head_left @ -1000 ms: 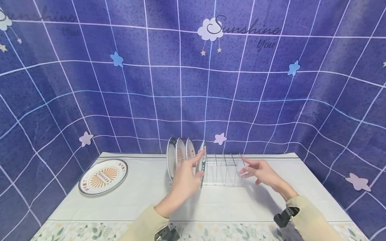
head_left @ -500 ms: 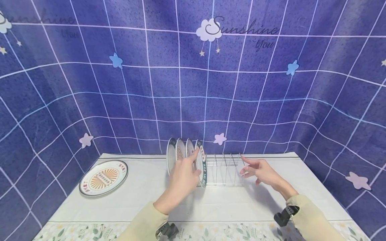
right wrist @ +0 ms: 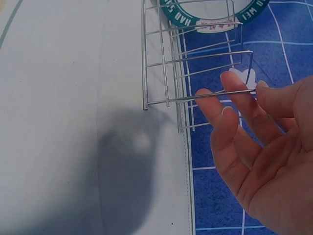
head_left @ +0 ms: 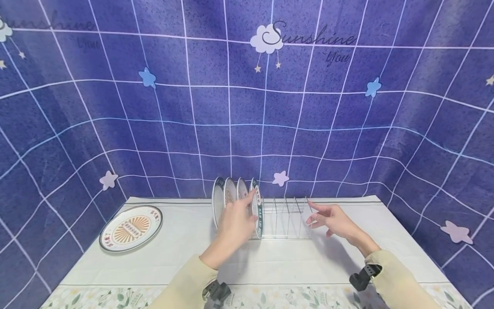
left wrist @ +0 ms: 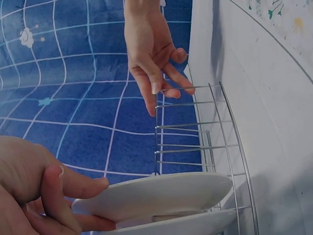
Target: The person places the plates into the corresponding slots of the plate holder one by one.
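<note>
A silver wire dish rack (head_left: pixel 287 237) stands on the white tabletop with several round plates upright in its left part. My left hand (head_left: pixel 233 223) pinches the rightmost plate (head_left: pixel 260 212), which has a dark green lettered rim, at its near edge. In the left wrist view one finger reaches into the gap between this plate (left wrist: pixel 171 193) and its neighbour (left wrist: pixel 195 225). My right hand (head_left: pixel 335 221) holds the rack's right end; in the right wrist view its thumb and fingers pinch the end wire (right wrist: pixel 215 94). Part of the plates is hidden behind my left hand.
At the left on the table lies a flat plate (head_left: pixel 131 228) with an orange sunburst and red lettering. A blue grid-patterned cloth (head_left: pixel 247 107) hangs behind and at both sides. Floral fabric (head_left: pixel 270 296) runs along the front. The rack's right slots hold no plates.
The green-rimmed plate, tilted and turned a second ago, now stands more upright beside the other plates, with my left hand still at it. My right hand has stayed at the rack's end.
</note>
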Demonstrator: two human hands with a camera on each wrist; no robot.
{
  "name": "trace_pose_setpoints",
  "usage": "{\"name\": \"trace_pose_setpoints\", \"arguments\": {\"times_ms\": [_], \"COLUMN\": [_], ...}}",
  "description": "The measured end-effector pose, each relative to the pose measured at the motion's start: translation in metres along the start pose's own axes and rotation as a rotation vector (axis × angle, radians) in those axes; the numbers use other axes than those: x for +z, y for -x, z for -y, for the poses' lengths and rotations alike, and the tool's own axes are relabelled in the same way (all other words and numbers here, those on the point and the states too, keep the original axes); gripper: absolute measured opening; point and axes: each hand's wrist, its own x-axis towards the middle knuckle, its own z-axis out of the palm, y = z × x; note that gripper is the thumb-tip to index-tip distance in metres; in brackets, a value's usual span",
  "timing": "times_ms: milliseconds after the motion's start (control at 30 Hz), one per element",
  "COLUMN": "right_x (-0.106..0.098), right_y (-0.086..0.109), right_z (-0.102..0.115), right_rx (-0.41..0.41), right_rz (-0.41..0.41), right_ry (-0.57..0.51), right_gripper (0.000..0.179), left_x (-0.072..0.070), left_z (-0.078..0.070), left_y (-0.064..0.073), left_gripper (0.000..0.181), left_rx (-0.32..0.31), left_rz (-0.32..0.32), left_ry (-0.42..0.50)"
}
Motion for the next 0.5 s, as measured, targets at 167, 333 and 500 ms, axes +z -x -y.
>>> {"name": "trace_pose_setpoints", "arguments": {"times_ms": [167, 333, 500], "right_x": [0.0008, 0.0016, 0.0018], "right_y": [-0.0004, -0.0005, -0.0005], "right_z": [-0.0001, 0.0009, 0.0006], "right_rx": [0.007, 0.012, 0.014], "right_rz": [-0.006, -0.007, -0.01], "right_ry": [0.009, 0.006, 0.001], "right_gripper": [0.051, 0.051, 0.052], "left_x": [0.0011, 0.0016, 0.0022], "left_z": [0.0023, 0.0023, 0.0021], "left_y": [-0.0012, -0.0017, -0.0023], "left_gripper": [0.077, 0.077, 0.077], "left_rx": [-0.001, -0.004, -0.002], "left_rz": [-0.004, -0.014, -0.013], "left_ry": [0.031, 0.013, -0.002]}}
